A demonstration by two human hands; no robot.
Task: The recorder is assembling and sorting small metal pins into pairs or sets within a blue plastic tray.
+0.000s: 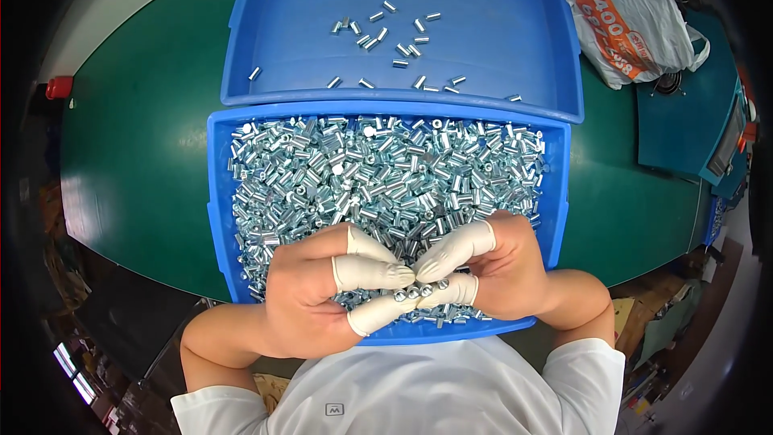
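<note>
My left hand (310,294) and my right hand (507,270) meet over the near edge of a blue tray (557,185) heaped with small silvery metal sleeves (322,169). Off-white finger cots cover the thumbs and some fingers of both hands. Pinched between the fingertips is a short row of metal sleeves (413,293), their round ends facing me. Both hands are closed on this row, with thumbs below and fingers above. The fingers partly hide the held sleeves and the pile beneath them.
Beyond the near tray, a second blue tray (306,0) holds several scattered sleeves. Both trays lie on a green table (145,161). A white plastic bag (652,8) sits at the far right, beside a dark teal panel (680,129). A red object (59,87) stands at the left edge.
</note>
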